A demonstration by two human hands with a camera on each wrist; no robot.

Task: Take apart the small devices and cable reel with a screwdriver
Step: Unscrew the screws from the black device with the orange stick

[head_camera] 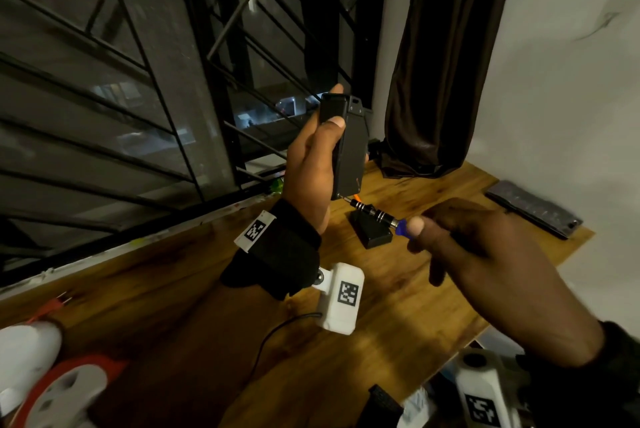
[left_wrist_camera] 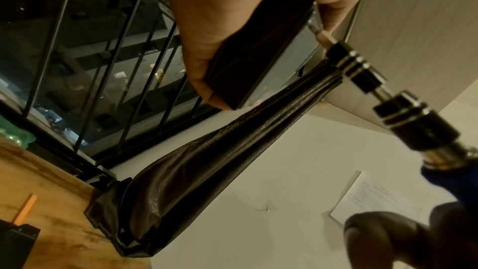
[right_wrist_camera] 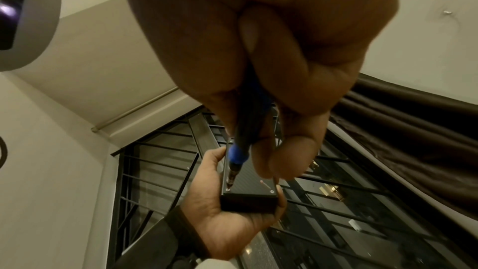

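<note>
My left hand [head_camera: 313,164] holds a slim black box device [head_camera: 346,147] upright above the wooden table [head_camera: 194,289], thumb on one side and fingers behind it. My right hand [head_camera: 460,251] pinches the blue-handled screwdriver [head_camera: 375,214] between thumb and fingers. Its tip sits at a screw in the device's lower corner [right_wrist_camera: 229,189]. In the left wrist view the device [left_wrist_camera: 258,54] fills my palm and the screwdriver shaft [left_wrist_camera: 383,93] meets its corner. The right wrist view shows the blue handle [right_wrist_camera: 240,150] pointing at the device [right_wrist_camera: 248,191].
A small black box [head_camera: 370,230] lies on the table under the screwdriver. A dark flat device [head_camera: 533,208] rests near the right wall. A white and orange cable reel [head_camera: 59,389] sits bottom left. A dark curtain [head_camera: 443,57] hangs behind, beside the barred window [head_camera: 138,64].
</note>
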